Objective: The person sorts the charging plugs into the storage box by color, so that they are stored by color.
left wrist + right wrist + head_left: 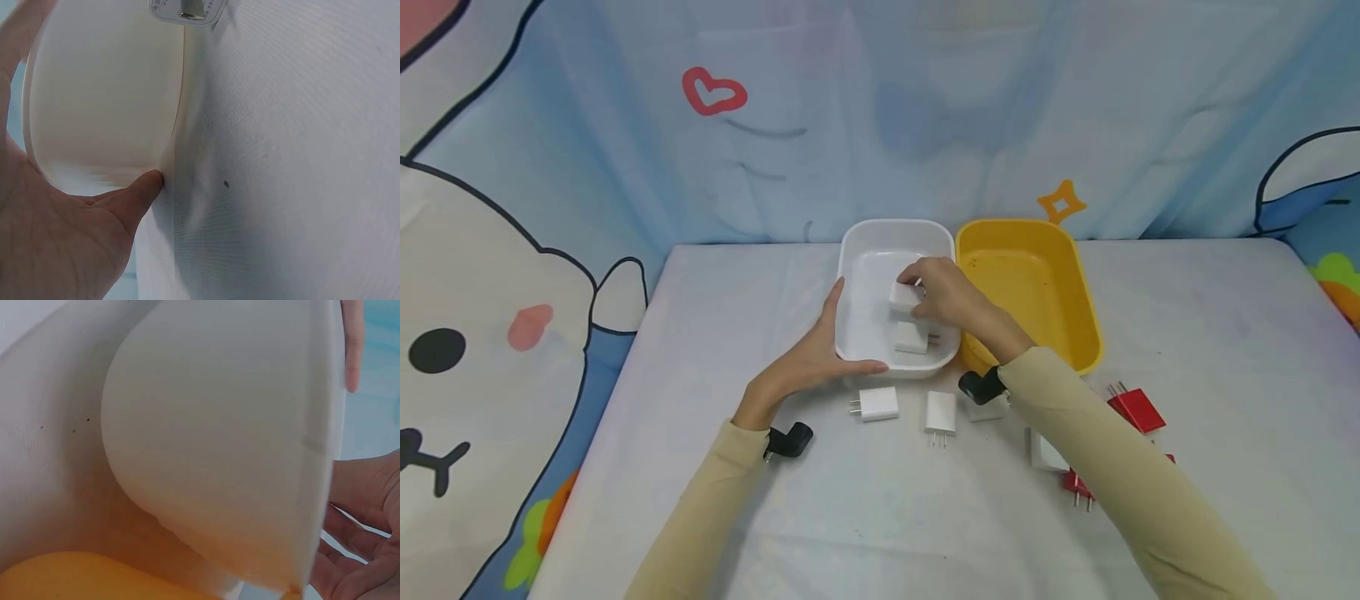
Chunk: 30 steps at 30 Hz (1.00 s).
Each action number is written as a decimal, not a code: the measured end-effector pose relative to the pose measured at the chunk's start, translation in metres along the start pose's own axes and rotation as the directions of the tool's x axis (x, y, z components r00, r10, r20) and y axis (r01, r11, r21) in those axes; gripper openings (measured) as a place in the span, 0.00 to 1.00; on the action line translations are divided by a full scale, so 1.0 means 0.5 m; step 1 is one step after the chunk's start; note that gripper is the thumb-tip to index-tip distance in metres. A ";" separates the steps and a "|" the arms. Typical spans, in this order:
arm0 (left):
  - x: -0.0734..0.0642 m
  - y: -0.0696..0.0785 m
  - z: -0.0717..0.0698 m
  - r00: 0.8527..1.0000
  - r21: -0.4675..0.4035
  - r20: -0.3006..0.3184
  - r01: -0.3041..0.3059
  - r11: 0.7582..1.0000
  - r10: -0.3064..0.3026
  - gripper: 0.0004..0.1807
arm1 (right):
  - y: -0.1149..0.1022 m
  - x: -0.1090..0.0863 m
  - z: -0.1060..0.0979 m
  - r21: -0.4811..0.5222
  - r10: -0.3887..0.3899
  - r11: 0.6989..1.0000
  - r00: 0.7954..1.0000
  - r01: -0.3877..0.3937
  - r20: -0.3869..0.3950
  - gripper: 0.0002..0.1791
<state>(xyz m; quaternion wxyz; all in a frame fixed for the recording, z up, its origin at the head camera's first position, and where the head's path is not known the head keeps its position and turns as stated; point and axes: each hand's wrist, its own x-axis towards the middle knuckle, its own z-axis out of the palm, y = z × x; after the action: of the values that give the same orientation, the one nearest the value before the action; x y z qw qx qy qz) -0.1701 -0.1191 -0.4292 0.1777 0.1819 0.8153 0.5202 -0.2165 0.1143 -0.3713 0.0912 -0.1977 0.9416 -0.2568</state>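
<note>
My left hand (808, 354) spreads round the front left corner of a white plastic basin (862, 312), fingers along the left side and thumb at the front. In the left wrist view its thumb (145, 187) lies straight against the basin's outer wall. My right hand (953, 293) reaches over the basin's right rim and pinches a white plug-in charger (903, 297) inside it. Just in front of that, another white charger (912, 337) lies in the basin, prongs to the right. The right wrist view has the basin wall covering the held charger.
A yellow basin (1078, 308) stands right against the white one. On the table in front lie more white chargers (878, 404), several in all, prongs pointing various ways. Red chargers (1137, 410) lie to the right, partly hidden by my right sleeve. A printed curtain hangs behind.
</note>
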 end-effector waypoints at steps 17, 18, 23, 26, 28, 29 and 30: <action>0.002 0.002 0.001 1.000 0.019 0.002 0.008 1.000 -0.008 0.76 | 0.004 0.002 0.020 -0.057 0.080 0.995 0.997 -0.079 0.021 0.22; 0.001 0.003 0.001 1.000 0.017 0.004 0.006 1.000 -0.007 0.76 | 0.004 0.002 0.020 -0.062 0.078 0.995 0.997 -0.076 0.023 0.22; 0.001 0.002 0.002 1.000 0.015 0.001 -0.004 1.000 0.004 0.76 | 0.006 0.005 0.024 -0.081 0.070 0.995 0.997 -0.067 0.041 0.18; -0.001 0.000 0.002 1.000 0.016 -0.005 -0.002 1.000 0.002 0.76 | 0.006 0.004 0.027 -0.085 0.071 0.994 0.996 -0.067 0.044 0.17; -0.002 0.001 0.003 1.000 0.013 -0.005 -0.001 1.000 0.001 0.76 | 0.005 0.002 0.029 -0.082 0.079 0.994 0.996 -0.075 0.045 0.17; -0.002 0.002 0.003 1.000 0.012 -0.004 0.000 1.000 0.000 0.76 | 0.004 0.000 0.029 -0.083 0.084 0.993 0.995 -0.080 0.045 0.17; -0.003 0.003 0.003 1.000 0.008 -0.003 -0.001 1.000 0.001 0.76 | 0.003 -0.001 0.028 -0.088 0.085 0.993 0.995 -0.081 0.043 0.17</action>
<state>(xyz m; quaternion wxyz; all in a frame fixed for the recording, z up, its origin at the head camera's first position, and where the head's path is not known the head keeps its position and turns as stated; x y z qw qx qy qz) -0.1681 -0.1180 -0.4283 0.1755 0.1820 0.8176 0.5172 -0.2130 0.1095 -0.3840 0.1153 -0.1683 0.9568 -0.2073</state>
